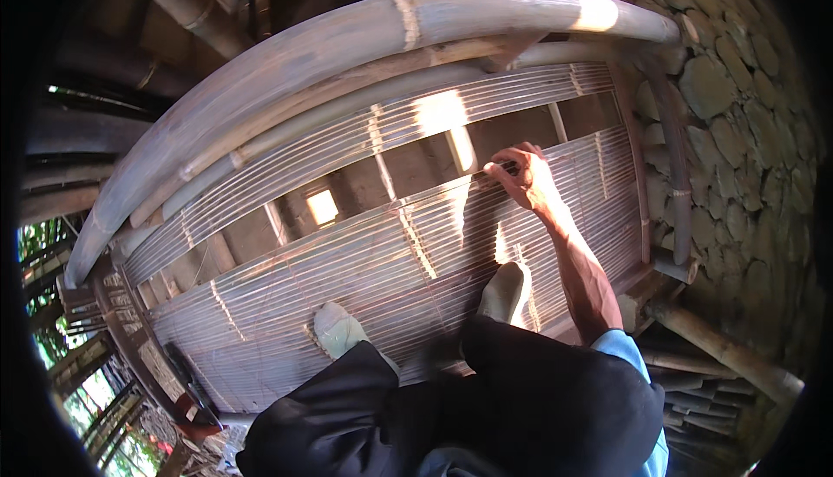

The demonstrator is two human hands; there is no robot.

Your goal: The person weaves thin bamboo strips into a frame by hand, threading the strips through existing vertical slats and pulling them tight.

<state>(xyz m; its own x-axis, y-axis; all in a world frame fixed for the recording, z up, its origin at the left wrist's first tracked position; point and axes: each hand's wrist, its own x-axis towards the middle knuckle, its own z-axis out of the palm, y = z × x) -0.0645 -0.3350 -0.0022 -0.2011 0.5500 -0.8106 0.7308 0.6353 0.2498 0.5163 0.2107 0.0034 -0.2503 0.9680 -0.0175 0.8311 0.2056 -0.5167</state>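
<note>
While bent low over the strung platform (278,312), wears dark trousers (555,381), with knees parted, probably to leave a clear line of sight down between them. Sets the pale left shoe (340,329) and the pale right shoe (505,293) well apart on the strands, likely for balance and to spread weight over such thin supports. Shows no left hand anywhere; cannot tell whether open or closed.

Reaches out past the right shoe with the right hand (525,180), bare up to the light-blue sleeve (623,351). Curls the fingers inward, with thumb and fingertips seemingly drawn together on the edge strand (434,185), at the near lip of the long gap (425,164). Pinches rather than grasps with the full palm, presumably because of so slender a strand.

Inside the gap, note the pale cross poles (462,149), apparently placed below to bear the strands from underneath. Just beyond, see a narrower far band (347,149) of parallel strands, then a thick bamboo rail (321,43), curved across the far side, perhaps as a backrest. Farther off, find a stone wall (737,130) at right and a bamboo beam (186,4) at upper left.
</note>
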